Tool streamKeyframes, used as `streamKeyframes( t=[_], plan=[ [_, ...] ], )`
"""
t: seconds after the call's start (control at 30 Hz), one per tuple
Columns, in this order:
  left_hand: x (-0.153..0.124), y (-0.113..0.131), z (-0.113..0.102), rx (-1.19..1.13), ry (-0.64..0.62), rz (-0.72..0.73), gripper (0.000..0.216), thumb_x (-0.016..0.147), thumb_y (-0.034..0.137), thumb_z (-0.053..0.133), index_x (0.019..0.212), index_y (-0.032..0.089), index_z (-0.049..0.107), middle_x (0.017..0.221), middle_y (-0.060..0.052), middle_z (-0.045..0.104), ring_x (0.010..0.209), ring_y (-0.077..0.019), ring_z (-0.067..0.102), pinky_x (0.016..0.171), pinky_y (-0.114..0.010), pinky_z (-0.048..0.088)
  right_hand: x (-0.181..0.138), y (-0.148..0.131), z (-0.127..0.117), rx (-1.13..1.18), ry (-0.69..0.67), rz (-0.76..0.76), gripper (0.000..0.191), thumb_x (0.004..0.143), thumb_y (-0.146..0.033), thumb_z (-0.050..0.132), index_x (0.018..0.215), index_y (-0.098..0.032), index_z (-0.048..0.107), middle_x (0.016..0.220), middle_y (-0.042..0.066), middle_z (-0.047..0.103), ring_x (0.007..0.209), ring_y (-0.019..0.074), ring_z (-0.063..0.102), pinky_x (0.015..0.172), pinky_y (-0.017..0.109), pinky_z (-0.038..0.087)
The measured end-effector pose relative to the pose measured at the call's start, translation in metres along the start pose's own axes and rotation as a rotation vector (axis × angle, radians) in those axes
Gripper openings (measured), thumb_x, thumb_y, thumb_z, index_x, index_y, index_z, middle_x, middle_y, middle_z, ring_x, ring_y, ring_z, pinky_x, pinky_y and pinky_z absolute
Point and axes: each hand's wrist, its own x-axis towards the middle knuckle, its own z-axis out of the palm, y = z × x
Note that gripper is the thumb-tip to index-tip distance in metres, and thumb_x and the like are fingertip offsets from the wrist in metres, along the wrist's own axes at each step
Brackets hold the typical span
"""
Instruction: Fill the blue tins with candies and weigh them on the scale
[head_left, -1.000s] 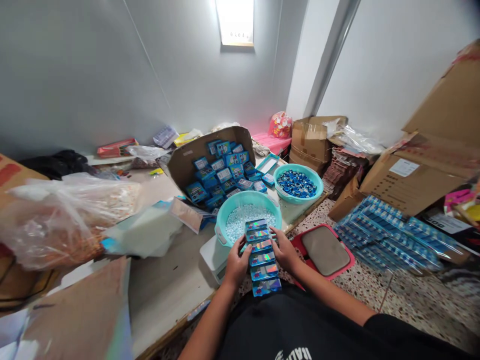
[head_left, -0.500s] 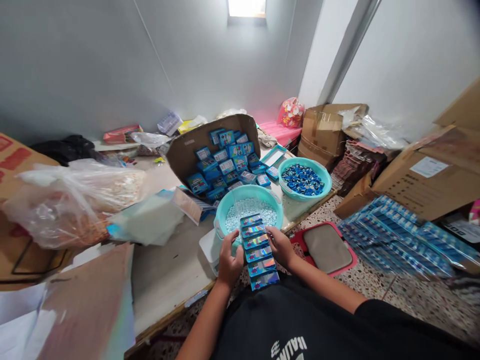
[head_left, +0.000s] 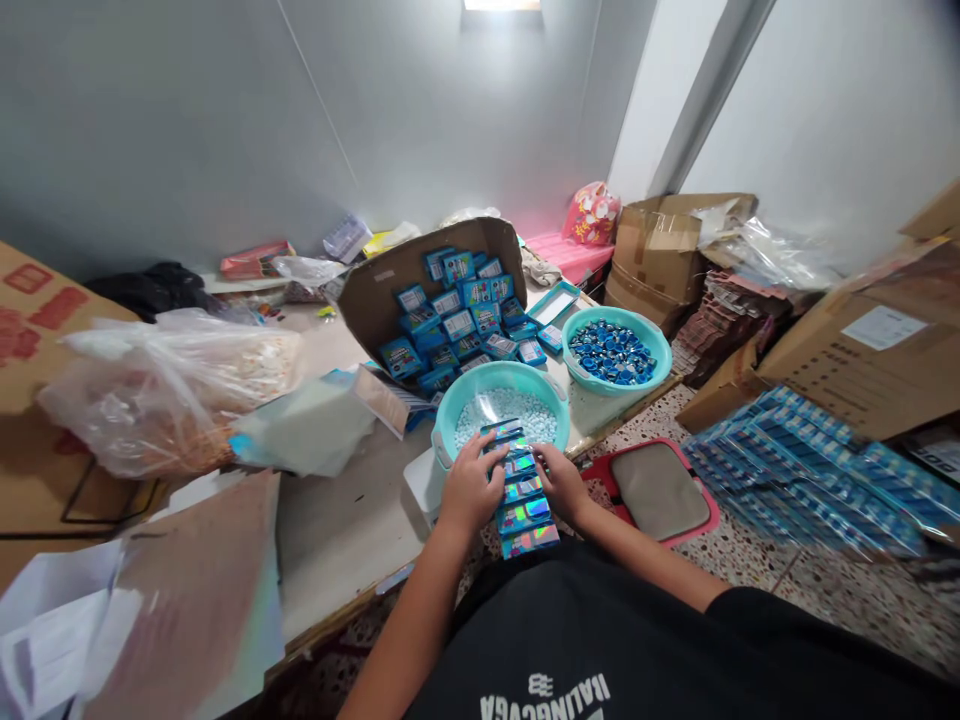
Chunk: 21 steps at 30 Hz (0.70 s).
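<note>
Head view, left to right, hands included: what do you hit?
Clear plastic bag → left hand → row of shiny blue packets → right hand → red-edged grey pad → blue plastic-wrapped packs.

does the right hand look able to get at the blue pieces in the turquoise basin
Probably yes: the right hand is at the edge of the blue strip, but the basin stands uncovered ahead and to its right, and nothing visible blocks the blue pieces.
</note>
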Motion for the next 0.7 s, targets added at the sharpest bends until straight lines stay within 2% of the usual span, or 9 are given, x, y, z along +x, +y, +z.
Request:
streamKeyframes(
  t=[0.1,0.2,0.3,0.4,0.5,0.6,0.7],
  plan=[
    [-0.003,-0.005,0.003,-0.105,0.026,-0.039,0.031,0.082,0.025,0.063,0.112,0.026,0.074,0.144,-0.006,0.056,0.141,-0.0316,0.044,0.122,-0.052,0.031,0.004,0.003,0.002,0.009,0.009,0.013,0.036,0.093,-0.020,0.045,0.126,-0.018,0.059,0.111,0.012,0.068,0.099,0.0237,0.065,0.091,0.040,0.053],
    [-0.010,-0.015,0.011,-0.232,0.122,-0.134,0.044,0.083,0.034,0.065,0.125,0.021,0.062,0.150,-0.013,0.048,0.140,-0.0307,0.046,0.113,-0.047,0.044,0.006,0.007,0.001,0.003,0.025,0.022,0.045,0.088,-0.019,0.051,0.133,-0.018,0.055,0.112,0.012,0.066,0.099,0.0234,0.064,0.090,0.040,0.054],
    [-0.019,-0.035,0.017,-0.375,0.159,-0.247,0.055,0.088,0.047,0.058,0.133,0.016,0.053,0.140,-0.019,0.056,0.128,-0.0300,0.058,0.102,-0.044,0.053,0.008,0.011,-0.003,-0.025,0.045,0.046,0.051,0.086,-0.021,0.056,0.137,-0.017,0.052,0.115,0.013,0.064,0.094,0.0230,0.063,0.087,0.041,0.054],
    [-0.029,-0.055,0.020,-0.469,0.132,-0.305,0.055,0.087,0.056,0.056,0.122,0.014,0.061,0.126,-0.018,0.066,0.120,-0.0305,0.064,0.104,-0.045,0.051,0.010,0.012,-0.006,-0.056,0.051,0.069,0.043,0.091,-0.025,0.057,0.133,-0.017,0.054,0.115,0.012,0.065,0.087,0.0205,0.063,0.084,0.040,0.054],
    [-0.037,-0.066,0.025,-0.506,0.107,-0.301,0.061,0.079,0.055,0.068,0.125,0.016,0.062,0.132,-0.017,0.064,0.128,-0.0312,0.059,0.111,-0.046,0.046,0.011,0.009,-0.004,-0.082,0.017,0.074,0.022,0.098,-0.032,0.056,0.112,-0.016,0.063,0.103,0.006,0.067,0.088,0.0185,0.064,0.083,0.039,0.053],
    [-0.041,-0.067,0.032,-0.520,0.102,-0.282,0.074,0.076,0.051,0.073,0.138,0.016,0.054,0.149,-0.019,0.050,0.137,-0.0309,0.051,0.115,-0.045,0.042,0.010,0.005,0.000,-0.109,-0.027,0.094,0.024,0.100,-0.038,0.057,0.096,-0.016,0.064,0.092,0.003,0.065,0.085,0.0168,0.063,0.080,0.036,0.054],
    [-0.042,-0.066,0.036,-0.506,0.087,-0.283,0.066,0.078,0.048,0.071,0.135,0.015,0.058,0.146,-0.019,0.054,0.135,-0.0317,0.054,0.115,-0.047,0.043,0.005,0.003,0.002,-0.135,-0.044,0.130,0.026,0.100,-0.040,0.057,0.094,-0.015,0.064,0.089,0.002,0.065,0.081,0.0156,0.063,0.077,0.035,0.054]
  ],
)
